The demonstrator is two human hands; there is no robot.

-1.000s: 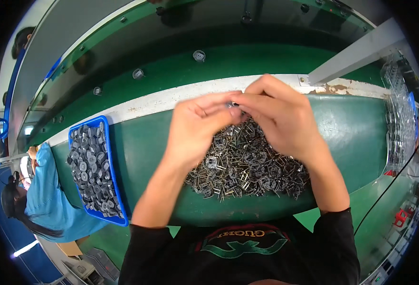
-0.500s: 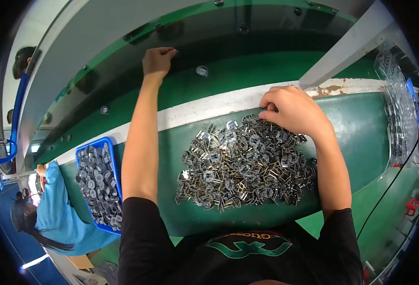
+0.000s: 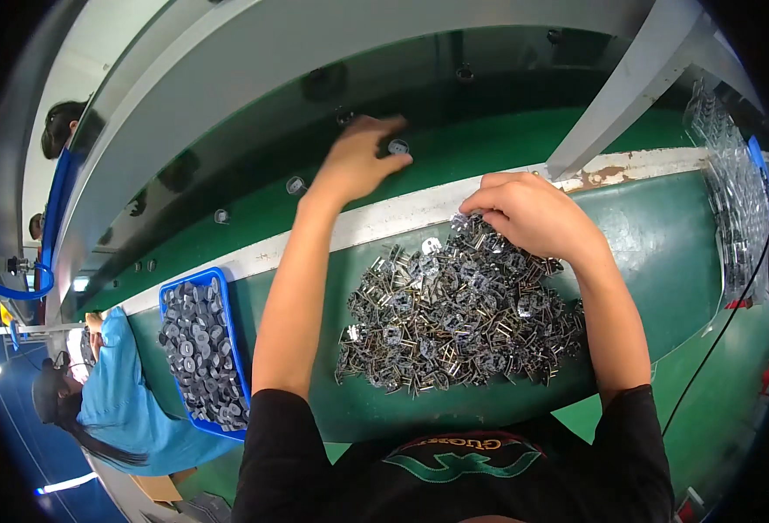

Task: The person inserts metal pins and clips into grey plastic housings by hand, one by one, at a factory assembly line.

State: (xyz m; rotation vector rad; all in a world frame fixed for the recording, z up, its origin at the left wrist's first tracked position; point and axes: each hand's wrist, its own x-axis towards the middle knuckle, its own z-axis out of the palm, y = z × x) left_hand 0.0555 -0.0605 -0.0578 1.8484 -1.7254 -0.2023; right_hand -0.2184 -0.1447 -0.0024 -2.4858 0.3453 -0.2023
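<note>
the two hands are well apart. the left hand (image 3: 358, 164) is a blur above the green strip (image 3: 489, 144) beyond the white rail (image 3: 376, 218), thumb and fingers spread, a round part (image 3: 399, 147) showing between them; it seems to grip nothing, though the blur makes that hard to judge. the right hand (image 3: 528, 209) has its fingertips pinched on a small metal part (image 3: 460, 223) at the far edge of a heap of pronged metal parts (image 3: 454, 314) on the green surface (image 3: 646, 235). a blue tray (image 3: 239, 349) of grey round pieces (image 3: 197, 349) lies to the left.
</note>
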